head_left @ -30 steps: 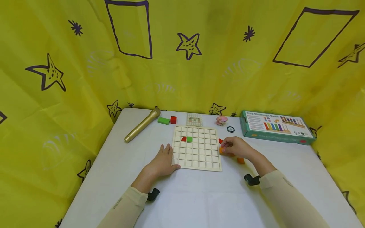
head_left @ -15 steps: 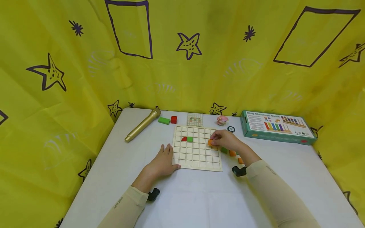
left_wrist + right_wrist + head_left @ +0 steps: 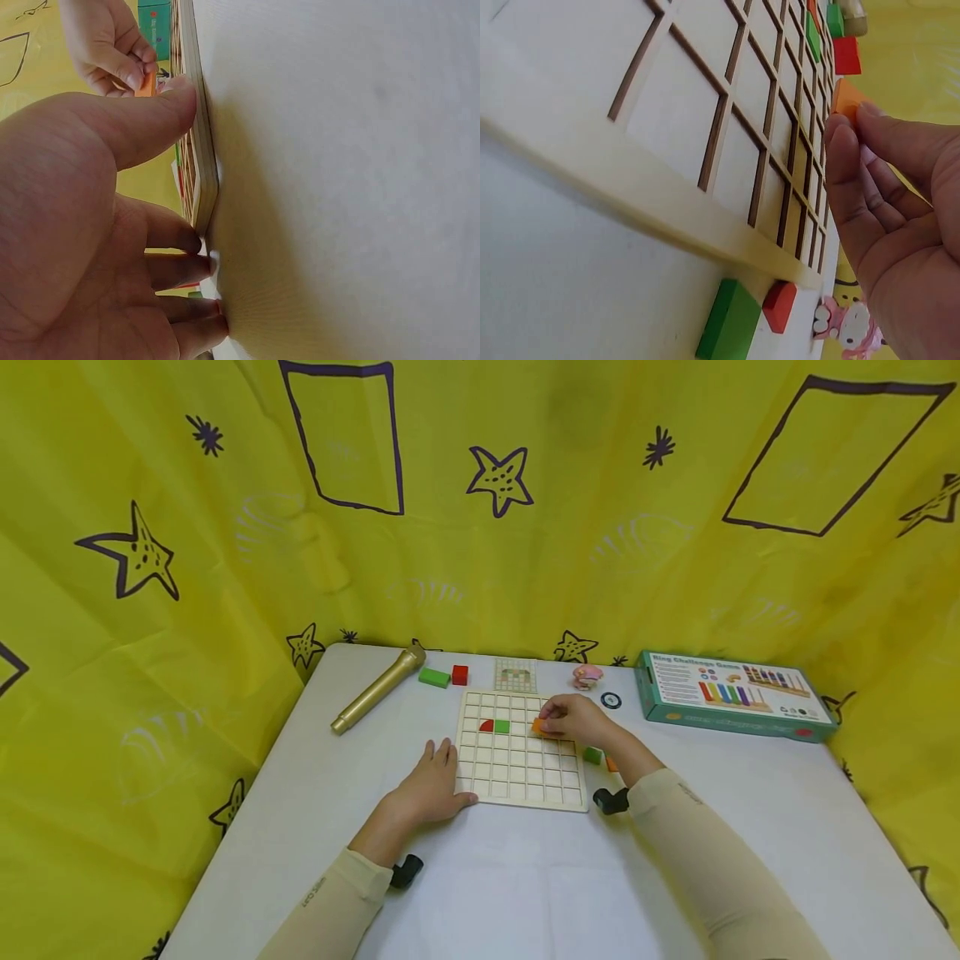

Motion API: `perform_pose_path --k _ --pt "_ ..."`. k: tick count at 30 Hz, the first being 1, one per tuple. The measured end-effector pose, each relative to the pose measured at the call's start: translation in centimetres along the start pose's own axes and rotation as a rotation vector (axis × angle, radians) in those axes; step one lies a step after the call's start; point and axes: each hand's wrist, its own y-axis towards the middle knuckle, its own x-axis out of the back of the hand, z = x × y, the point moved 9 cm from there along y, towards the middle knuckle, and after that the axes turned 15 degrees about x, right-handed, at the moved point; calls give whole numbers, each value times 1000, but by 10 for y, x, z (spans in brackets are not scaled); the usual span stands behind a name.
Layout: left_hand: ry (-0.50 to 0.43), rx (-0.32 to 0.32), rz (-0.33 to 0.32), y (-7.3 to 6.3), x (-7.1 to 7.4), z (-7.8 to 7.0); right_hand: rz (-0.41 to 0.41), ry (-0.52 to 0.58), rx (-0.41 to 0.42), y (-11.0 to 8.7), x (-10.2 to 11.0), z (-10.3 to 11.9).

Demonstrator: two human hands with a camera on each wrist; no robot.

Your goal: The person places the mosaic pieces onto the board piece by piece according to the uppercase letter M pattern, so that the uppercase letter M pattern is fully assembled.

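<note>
one yellow curtain (image 3: pixel 315 577), inked with stars, hangs behind a white table (image 3: pixel 487 893) where, as i follow from a distance, a pale gridded board (image 3: pixel 517 774) lies flat before the person. well apart to its right lies a green-edged game box (image 3: pixel 742 693). at the board's near left corner the left hand (image 3: pixel 431 785) rests, fingers laid out along the side, thumb against the near edge, gripping nothing that i can see. over the grid's far right part, the right hand (image 3: pixel 581 722) has thumb and forefinger clamped on an orange piece (image 3: pixel 537 727); whether that piece touches the board, i cannot tell. beyond the far edge, a small pattern card (image 3: pixel 515 676) carries a design too faint for me to read. off the right side lies a green block (image 3: pixel 727 322). across the grid, to the left of the orange piece, sit a green square (image 3: pixel 502 727) and, in the next cell left, a red quarter-round (image 3: pixel 487 726). i judge the step in hand to be setting the orange piece into their row. the next move, in my view, calls for squaring it over a cell, lowering it flat, then parting the fingertips.
</note>
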Motion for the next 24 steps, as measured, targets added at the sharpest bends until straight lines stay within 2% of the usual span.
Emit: perform_pose_path --k 7,14,24 --pt "3 -2 0 0 0 0 13 37 -21 9 -9 0" --pt "19 13 3 2 -1 0 5 155 -58 15 -17 2" --pt "25 8 -3 2 -1 0 31 102 -45 21 -23 5"
